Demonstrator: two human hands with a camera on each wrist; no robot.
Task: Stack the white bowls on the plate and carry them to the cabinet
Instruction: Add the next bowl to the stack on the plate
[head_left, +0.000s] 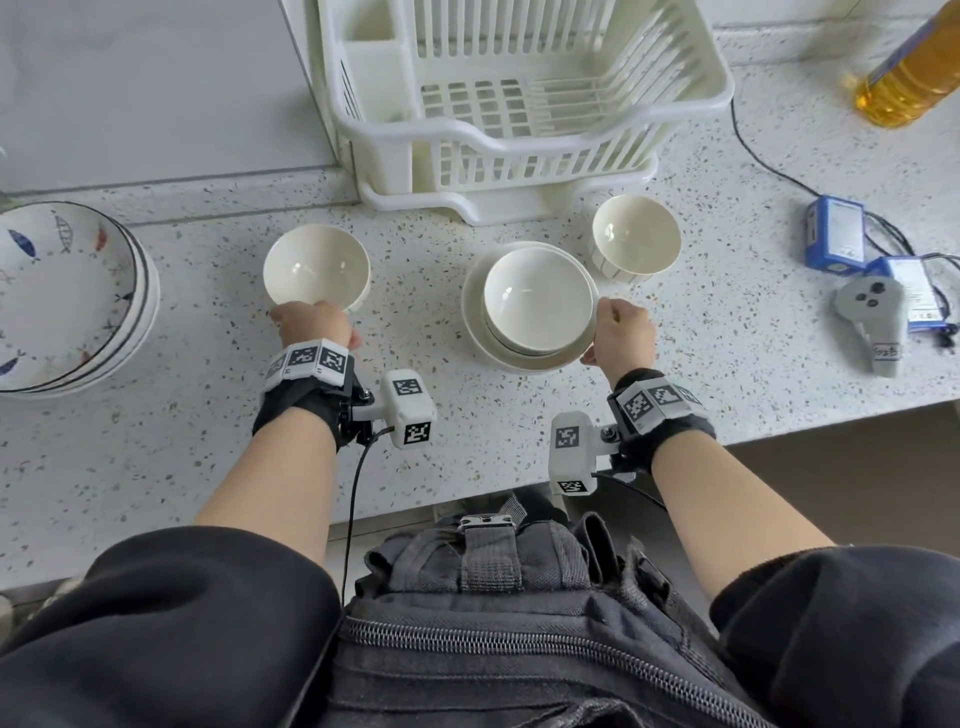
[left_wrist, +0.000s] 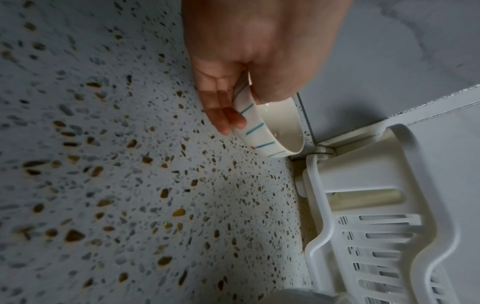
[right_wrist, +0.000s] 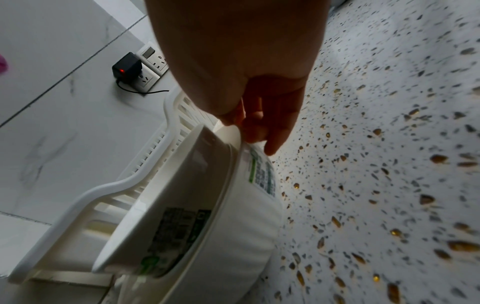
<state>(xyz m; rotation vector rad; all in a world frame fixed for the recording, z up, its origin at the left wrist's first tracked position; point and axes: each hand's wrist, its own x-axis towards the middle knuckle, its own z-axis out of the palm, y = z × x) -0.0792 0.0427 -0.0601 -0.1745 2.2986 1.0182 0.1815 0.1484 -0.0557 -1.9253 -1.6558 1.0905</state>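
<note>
A white bowl (head_left: 537, 296) sits in a deep white plate (head_left: 475, 332) at the counter's middle. My right hand (head_left: 621, 335) pinches the plate's right rim (right_wrist: 235, 142), thumb on top and fingers under it. To the left, a white bowl with thin teal stripes (head_left: 316, 267) is held at its near rim by my left hand (head_left: 311, 325); the left wrist view shows this bowl (left_wrist: 267, 131) with the thumb inside the rim and fingers on the outer wall. A third white bowl (head_left: 636, 241) stands alone behind and right of the plate.
A white plastic dish rack (head_left: 519, 104) stands behind the bowls against the wall. Fish-patterned plates (head_left: 67, 296) are stacked at the far left. Blue battery packs (head_left: 836, 234), a grey controller (head_left: 870, 312), cables and an oil bottle (head_left: 914, 67) lie on the right of the speckled counter (head_left: 208, 426).
</note>
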